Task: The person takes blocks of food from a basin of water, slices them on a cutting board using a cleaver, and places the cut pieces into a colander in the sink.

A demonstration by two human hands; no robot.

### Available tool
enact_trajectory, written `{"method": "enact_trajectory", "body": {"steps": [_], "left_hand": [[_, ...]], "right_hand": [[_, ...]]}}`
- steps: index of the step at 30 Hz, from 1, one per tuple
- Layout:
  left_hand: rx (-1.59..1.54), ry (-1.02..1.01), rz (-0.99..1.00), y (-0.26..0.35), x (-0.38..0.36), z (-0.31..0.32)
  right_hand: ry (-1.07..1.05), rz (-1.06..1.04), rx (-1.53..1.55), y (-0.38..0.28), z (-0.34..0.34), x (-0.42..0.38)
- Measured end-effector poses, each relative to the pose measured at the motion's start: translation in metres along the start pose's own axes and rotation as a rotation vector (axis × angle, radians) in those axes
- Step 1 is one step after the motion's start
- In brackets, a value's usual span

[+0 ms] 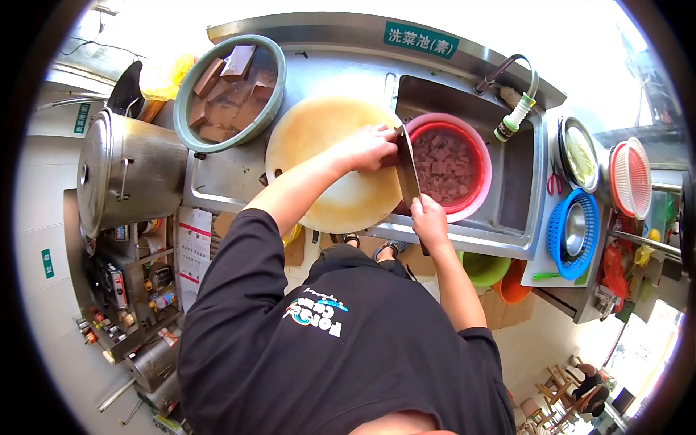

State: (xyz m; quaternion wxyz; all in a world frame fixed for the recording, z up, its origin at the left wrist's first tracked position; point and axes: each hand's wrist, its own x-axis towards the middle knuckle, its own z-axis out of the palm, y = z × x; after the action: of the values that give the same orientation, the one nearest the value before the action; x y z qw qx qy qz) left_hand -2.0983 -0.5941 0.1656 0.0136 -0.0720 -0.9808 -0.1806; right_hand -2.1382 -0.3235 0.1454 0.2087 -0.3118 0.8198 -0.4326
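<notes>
My right hand [431,221] is wrapped round the handle of a broad cleaver [407,167], whose blade stands upright at the right edge of the round cutting board [326,192]. On the board, my left hand [367,147] presses a dark reddish-brown block [389,155] beside the blade, with its fingers together. Just right of the blade, a pink basin with a red inner basin [484,170] holds many small dark cubes [442,168] in liquid. At the upper left, a grey-green basin [279,87] holds larger brown blocks [217,109] in liquid.
A metal sink [518,174] lies under the pink basin, with a faucet [507,65] behind. A large steel pot [138,163] stands left. At right are a blue basket [557,235], red scissors [554,183] and stacked bowls. Green and orange buckets [513,283] sit below the counter.
</notes>
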Motion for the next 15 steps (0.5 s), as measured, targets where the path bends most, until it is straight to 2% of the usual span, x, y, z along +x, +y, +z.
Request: {"method": "enact_trajectory", "body": {"steps": [2,4,6,7,10,12,15], "left_hand": [[-0.013,0.018,0.005,-0.001,-0.001,0.0],[-0.041,0.057,0.002,-0.004,0.0,0.001],[-0.079,0.088,0.001,-0.005,-0.005,0.007],[-0.056,0.082,0.022,-0.007,-0.005,0.006],[-0.008,0.078,0.03,-0.009,-0.002,0.002],[-0.095,0.186,0.028,-0.006,-0.007,0.008],[-0.051,0.133,0.021,-0.007,-0.012,0.005]], "right_hand": [[-0.065,0.039,-0.018,-0.002,-0.001,0.004],[-0.011,0.125,0.067,-0.016,-0.003,-0.004],[0.013,0.126,0.119,-0.015,0.001,-0.002],[-0.053,0.15,0.052,0.0,0.005,0.002],[-0.08,0.135,0.002,-0.008,0.003,0.004],[-0.021,0.127,0.11,-0.022,0.001,-0.004],[-0.069,0.121,0.061,-0.008,0.007,0.002]]}}
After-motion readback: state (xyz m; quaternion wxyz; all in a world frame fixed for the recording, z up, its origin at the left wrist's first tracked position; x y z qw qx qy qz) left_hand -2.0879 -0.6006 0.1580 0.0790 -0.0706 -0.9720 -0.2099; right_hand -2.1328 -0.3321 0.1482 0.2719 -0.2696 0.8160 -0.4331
